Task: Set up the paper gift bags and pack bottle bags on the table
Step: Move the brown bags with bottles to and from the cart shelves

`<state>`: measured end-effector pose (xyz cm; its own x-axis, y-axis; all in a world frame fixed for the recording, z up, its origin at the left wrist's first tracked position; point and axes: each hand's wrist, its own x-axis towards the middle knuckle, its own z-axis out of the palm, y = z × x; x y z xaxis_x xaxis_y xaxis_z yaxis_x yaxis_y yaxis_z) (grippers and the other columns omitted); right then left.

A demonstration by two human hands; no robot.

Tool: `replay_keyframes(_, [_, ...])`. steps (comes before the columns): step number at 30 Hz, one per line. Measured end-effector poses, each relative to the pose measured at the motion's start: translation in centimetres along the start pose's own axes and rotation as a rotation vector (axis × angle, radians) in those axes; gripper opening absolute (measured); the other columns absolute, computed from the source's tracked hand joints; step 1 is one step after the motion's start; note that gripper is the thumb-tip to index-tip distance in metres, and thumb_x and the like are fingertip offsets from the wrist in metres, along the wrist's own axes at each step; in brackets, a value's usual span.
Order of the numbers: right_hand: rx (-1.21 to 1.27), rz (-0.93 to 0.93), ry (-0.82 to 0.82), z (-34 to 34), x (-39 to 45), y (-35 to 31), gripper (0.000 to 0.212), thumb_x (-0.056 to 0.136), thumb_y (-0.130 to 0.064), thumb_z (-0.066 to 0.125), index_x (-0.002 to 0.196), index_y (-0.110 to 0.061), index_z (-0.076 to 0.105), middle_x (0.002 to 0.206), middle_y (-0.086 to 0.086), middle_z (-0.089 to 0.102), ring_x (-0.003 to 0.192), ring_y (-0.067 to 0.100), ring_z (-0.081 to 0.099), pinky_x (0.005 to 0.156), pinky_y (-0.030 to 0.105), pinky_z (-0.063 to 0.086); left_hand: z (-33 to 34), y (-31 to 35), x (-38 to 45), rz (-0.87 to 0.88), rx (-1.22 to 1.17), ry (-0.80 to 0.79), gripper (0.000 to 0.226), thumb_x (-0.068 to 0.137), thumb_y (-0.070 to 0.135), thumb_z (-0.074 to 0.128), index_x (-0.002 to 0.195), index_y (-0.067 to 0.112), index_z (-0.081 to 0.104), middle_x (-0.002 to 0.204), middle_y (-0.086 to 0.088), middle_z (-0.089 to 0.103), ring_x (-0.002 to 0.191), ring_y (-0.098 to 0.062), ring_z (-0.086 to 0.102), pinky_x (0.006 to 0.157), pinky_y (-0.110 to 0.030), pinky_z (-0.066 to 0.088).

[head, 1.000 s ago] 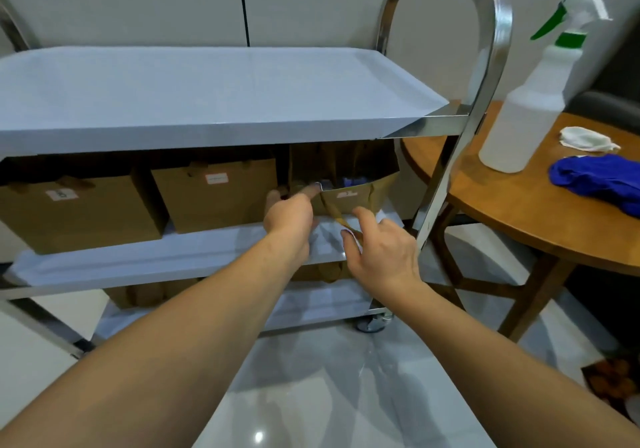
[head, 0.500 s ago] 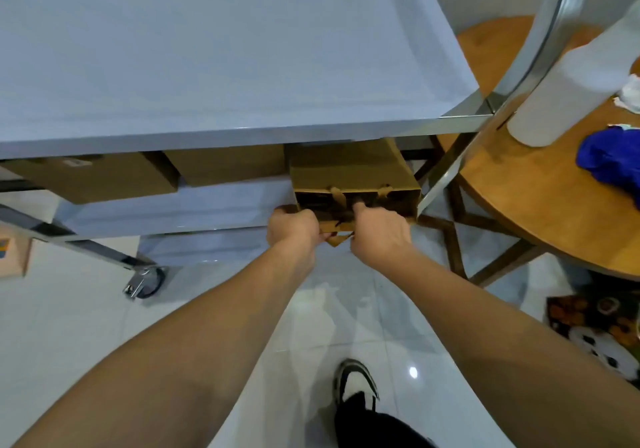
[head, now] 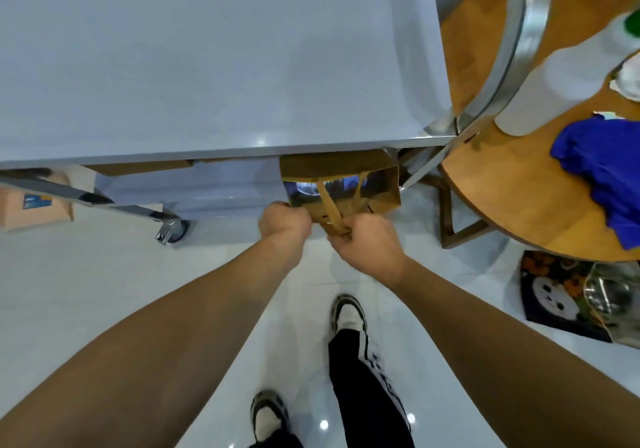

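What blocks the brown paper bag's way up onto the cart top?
The cart's grey top shelf overhangs the brown paper gift bag, which both hands grip; it must come outward first.

matt paper bag [head: 379,195], glossy metal cart [head: 512,49]

bright even light, floor glints, wide-angle warp, blurred right edge

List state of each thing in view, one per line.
Bag: open at the top, partly out from under the cart's top shelf, something blue inside.
Bag handles: pulled toward the person.
Left hand: grips the bag's near rim.
Right hand: grips the handles.
Cart: top shelf bare where seen.
Spray bottle: upright on the round table.
Blue cloth: crumpled on that table.
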<state>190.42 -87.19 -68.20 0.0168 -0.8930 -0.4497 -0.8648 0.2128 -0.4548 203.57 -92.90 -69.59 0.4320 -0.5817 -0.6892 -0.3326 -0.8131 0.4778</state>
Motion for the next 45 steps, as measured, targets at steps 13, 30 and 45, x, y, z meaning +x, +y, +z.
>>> replay_keyframes(13, [-0.145, -0.06, 0.052, -10.5, -5.1, -3.9, 0.011, 0.082, -0.026, 0.069, 0.085, -0.017, 0.074, 0.095, 0.001, 0.062, 0.097, 0.022, 0.056, 0.083, 0.032, 0.047, -5.7, 4.0, -11.3, 0.182, 0.486, -0.228, 0.03, 0.088, 0.023, 0.066, 0.112, 0.005, 0.067, 0.111, -0.015, 0.067, 0.101, -0.032, 0.064, 0.089, -0.044, 0.059])
replay_keyframes(30, [0.206, 0.397, 0.335, -16.4, -31.5, -9.1, 0.026, 0.085, -0.001, 0.055, 0.064, -0.014, 0.048, 0.064, 0.006, 0.046, 0.063, 0.022, 0.046, 0.052, 0.031, 0.035, -13.2, 3.7, -30.5, 0.896, 0.812, -0.575, 0.016, 0.088, 0.016, 0.056, 0.098, 0.013, 0.068, 0.097, -0.012, 0.071, 0.084, -0.024, 0.067, 0.073, -0.036, 0.058])
replay_keyframes(45, [0.305, 0.835, 0.834, -16.0, -62.5, -6.3, 0.015, 0.09, -0.002, 0.061, 0.082, -0.014, 0.066, 0.079, 0.008, 0.063, 0.072, 0.02, 0.064, 0.059, 0.027, 0.055, -11.1, -5.3, -59.6, 1.737, 0.942, -0.761, 0.015, 0.095, 0.023, 0.061, 0.11, 0.023, 0.065, 0.099, 0.0, 0.064, 0.089, -0.015, 0.061, 0.076, -0.033, 0.057])
